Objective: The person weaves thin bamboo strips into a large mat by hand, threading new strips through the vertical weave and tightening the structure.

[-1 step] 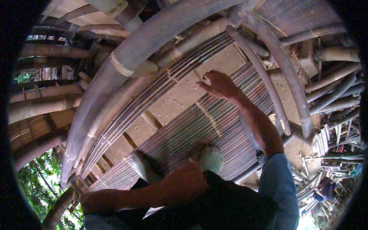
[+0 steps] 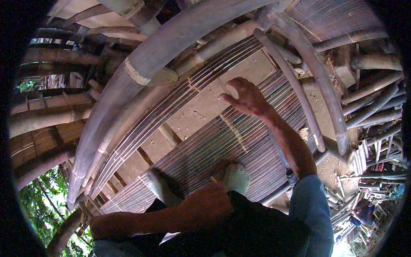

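My right hand [image 2: 247,97] reaches out over the far part of a bench seat of long, thin bamboo slats [image 2: 192,147]. Its fingers are loosely curved and the thumb stands apart, with a pale patch showing in the gap. The fingertips are partly hidden, and I make out no held thing. My left hand [image 2: 209,197] lies close against my body above the near slats. Its fingers look curled in, and whatever they hold, if anything, is hidden. A light binding strip [image 2: 232,130] crosses the slats below my right hand. Both my feet [image 2: 236,177] rest on the slats.
A thick bamboo pole [image 2: 141,70] curves along the far left side, with several loose slats [image 2: 188,83] beside it. Bare ground [image 2: 201,105] shows through the gap. Bamboo rails [image 2: 295,90] cross at right. Poles [image 2: 376,107] are stacked beyond; a person [image 2: 366,213] is at the far lower right.
My right hand has shifted very slightly and turned a little, its gap at the thumb showing wider. The right forearm has moved a touch toward me. My left hand has hardly moved.
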Tool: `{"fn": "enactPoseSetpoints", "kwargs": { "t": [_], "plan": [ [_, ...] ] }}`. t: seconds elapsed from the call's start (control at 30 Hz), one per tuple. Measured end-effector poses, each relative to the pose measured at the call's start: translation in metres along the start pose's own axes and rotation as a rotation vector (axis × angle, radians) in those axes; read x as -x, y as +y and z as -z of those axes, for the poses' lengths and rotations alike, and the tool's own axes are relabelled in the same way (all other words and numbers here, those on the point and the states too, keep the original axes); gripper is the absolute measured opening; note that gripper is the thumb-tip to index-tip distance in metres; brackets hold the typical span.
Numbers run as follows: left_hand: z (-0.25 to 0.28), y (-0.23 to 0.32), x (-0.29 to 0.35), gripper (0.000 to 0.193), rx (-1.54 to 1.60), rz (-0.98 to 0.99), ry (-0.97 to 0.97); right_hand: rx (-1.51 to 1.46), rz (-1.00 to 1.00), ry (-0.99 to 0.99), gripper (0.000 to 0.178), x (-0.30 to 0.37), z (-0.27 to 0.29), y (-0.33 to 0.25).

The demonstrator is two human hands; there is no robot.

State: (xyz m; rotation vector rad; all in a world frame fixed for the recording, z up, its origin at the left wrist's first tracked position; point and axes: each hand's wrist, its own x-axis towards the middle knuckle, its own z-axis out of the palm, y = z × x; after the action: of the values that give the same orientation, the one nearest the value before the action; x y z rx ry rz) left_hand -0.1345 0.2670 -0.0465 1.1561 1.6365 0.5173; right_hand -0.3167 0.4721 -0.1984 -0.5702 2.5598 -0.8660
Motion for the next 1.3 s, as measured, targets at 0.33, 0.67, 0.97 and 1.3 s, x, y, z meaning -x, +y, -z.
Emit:
{"fn": "enactPoseSetpoints", "kwargs": {
  "t": [0.33,0.67,0.97,1.3],
  "plan": [
    [0.019,0.017,0.016,0.02,0.203,-0.153,0.693,-0.399,0.558,-0.06,0.032,0.105,-0.019,-0.036],
    [0.016,0.023,0.016,0.014,0.07,-0.157,0.483,-0.51,0.273,-0.068,0.03,0.159,-0.028,-0.063],
    [0.008,0.001,0.017,0.019,0.017,0.003,0.597,-0.503,0.478,0.145,0.041,0.184,-0.01,-0.076],
    [0.01,-0.142,0.021,0.03,-0.5,0.541,0.683,-0.416,-0.096,0.093,0.037,0.277,-0.04,-0.085]
  ]
}}
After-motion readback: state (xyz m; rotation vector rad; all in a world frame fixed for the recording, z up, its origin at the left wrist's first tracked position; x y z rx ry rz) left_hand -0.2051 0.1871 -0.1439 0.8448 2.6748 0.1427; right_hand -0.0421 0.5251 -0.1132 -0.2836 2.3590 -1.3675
